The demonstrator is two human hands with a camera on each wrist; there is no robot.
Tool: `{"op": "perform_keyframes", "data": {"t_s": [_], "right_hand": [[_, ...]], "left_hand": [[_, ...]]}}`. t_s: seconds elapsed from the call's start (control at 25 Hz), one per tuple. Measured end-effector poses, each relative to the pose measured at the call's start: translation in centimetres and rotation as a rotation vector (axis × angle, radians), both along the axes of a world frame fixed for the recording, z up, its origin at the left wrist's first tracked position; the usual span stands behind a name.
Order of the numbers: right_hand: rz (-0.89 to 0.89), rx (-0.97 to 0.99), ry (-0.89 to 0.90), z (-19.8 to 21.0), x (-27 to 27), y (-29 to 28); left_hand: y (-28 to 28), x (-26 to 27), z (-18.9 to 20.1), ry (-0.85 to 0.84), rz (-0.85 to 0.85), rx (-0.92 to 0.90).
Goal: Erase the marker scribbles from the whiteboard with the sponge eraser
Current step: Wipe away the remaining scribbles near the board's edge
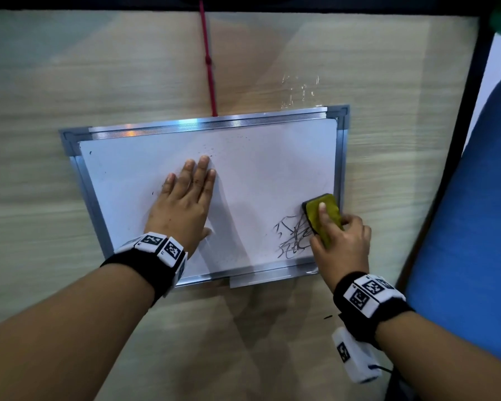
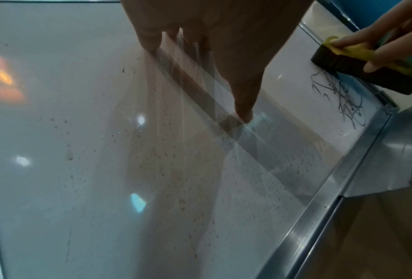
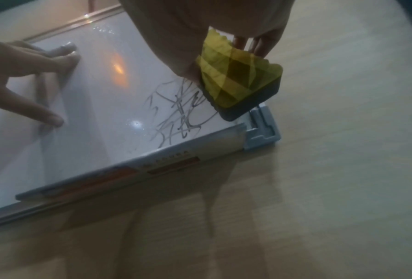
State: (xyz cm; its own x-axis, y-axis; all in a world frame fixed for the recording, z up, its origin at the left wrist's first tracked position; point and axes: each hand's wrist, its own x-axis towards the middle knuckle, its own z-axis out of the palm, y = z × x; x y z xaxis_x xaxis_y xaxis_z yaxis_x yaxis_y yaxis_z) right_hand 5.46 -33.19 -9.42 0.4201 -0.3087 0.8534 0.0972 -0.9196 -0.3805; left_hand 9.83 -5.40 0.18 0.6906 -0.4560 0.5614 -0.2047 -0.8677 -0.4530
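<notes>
Forearms: two bare forearms enter from the near edge of the head view, each with a black wristband carrying white tag blocks.
Left hand (image 1: 185, 198): lies flat on the whiteboard (image 1: 261, 169), fingers straight and together, palm down near the board's middle; grasps nothing. Judged function: holds the board steady.
Right hand (image 1: 343, 241): clasps the sponge eraser (image 1: 324, 215), thumb on one long side, fingers on the other, index finger laid straight along the yellow top.
Sponge eraser position: dark underside faces the board at its right edge, just inside the frame; contact with the surface cannot be confirmed. In the right wrist view the eraser's corner overhangs the grey corner piece.
Scribbles (image 1: 294, 238): one tangle of dark lines in the board's near right corner.
Key relation: scribbles lie just left of the eraser and toward the person, touching its left long side. Eraser long axis runs roughly away from the person, parallel to the board's right edge. Right hand is the nearer hand; left hand is well apart from the marks.
Judged next move: sweep the eraser left and toward the near edge, broadside across the tangle.
Count: one whiteboard, one eraser, one scribble patch, two hands.
Other: red strap (image 1: 209, 62) runs from the board's far edge across the wooden table (image 1: 70, 82); blue chair (image 1: 475, 227) stands to the right.
</notes>
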Motion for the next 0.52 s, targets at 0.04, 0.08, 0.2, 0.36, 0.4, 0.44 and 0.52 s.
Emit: {"op": "perform_keyframes", "data": {"t_s": [0.04, 0.08, 0.2, 0.36, 0.4, 0.44, 0.52], "right_hand": [[-0.006, 0.031, -0.001, 0.5, 0.2, 0.2], [-0.007, 0.075, 0.005, 1.3, 0.5, 0.5], [0.04, 0.072, -0.018, 3.0, 1.5, 1.5], [0.043, -0.092, -0.036, 0.8, 0.6, 0.3], [0.025, -0.06, -0.029, 0.8, 0.4, 0.0], [0.009, -0.005, -0.024, 1.4, 0.5, -0.1], [0.005, 0.074, -0.041, 3.2, 1.1, 0.5]], "left_hand": [[0.0, 0.0, 0.0, -0.002, 0.004, 0.001], [-0.1, 0.0, 0.0, -0.002, 0.006, 0.001], [0.0, 0.1, 0.0, -0.002, -0.004, -0.011], [0.1, 0.1, -0.2, -0.012, -0.005, -0.01], [0.0, 0.0, -0.1, -0.017, -0.007, -0.008], [0.0, 0.0, -0.1, -0.019, -0.007, -0.006], [-0.1, 0.0, 0.0, -0.006, -0.004, -0.003]]}}
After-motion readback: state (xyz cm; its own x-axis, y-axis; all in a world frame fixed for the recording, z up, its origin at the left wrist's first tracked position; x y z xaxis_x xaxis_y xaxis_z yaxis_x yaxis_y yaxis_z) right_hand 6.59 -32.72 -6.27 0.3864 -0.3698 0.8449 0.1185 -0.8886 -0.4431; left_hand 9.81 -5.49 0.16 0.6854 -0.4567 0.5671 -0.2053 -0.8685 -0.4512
